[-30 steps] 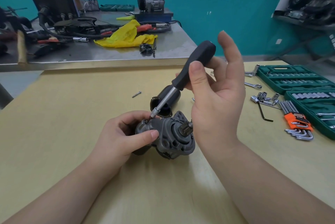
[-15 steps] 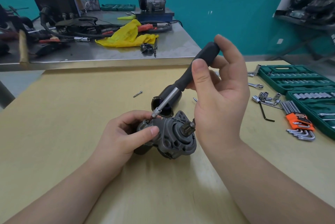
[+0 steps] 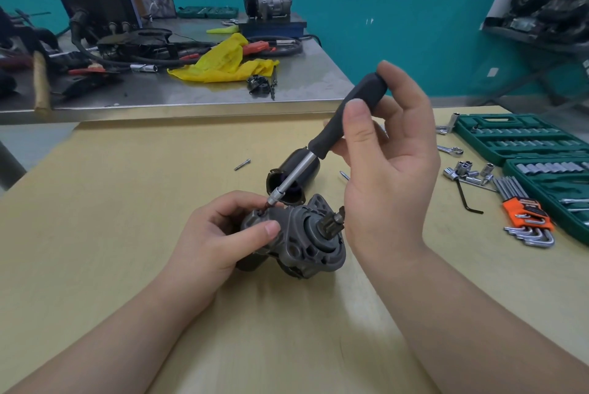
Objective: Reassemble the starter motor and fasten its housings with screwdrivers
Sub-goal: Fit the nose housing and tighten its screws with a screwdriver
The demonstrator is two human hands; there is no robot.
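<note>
Premises: a mechanical repair workshop. Evidence: a steel worktop (image 3: 191,97) at the rear carrying cables, a wooden-handled hammer (image 3: 41,81), a yellow rag (image 3: 223,65) and a vehicle compressor unit (image 3: 267,1) on a blue block. On the wooden worktop (image 3: 127,202) in front: green socket-set cases (image 3: 510,135), loose sockets (image 3: 465,170) and an orange-holdered hex key set (image 3: 526,215). Walls painted teal below, white above.

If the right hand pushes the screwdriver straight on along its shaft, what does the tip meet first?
Probably the screw spot on top of the starter motor, beside the left hand fingertips. The right hand aims the screwdriver there; actual contact is unclear.
</note>
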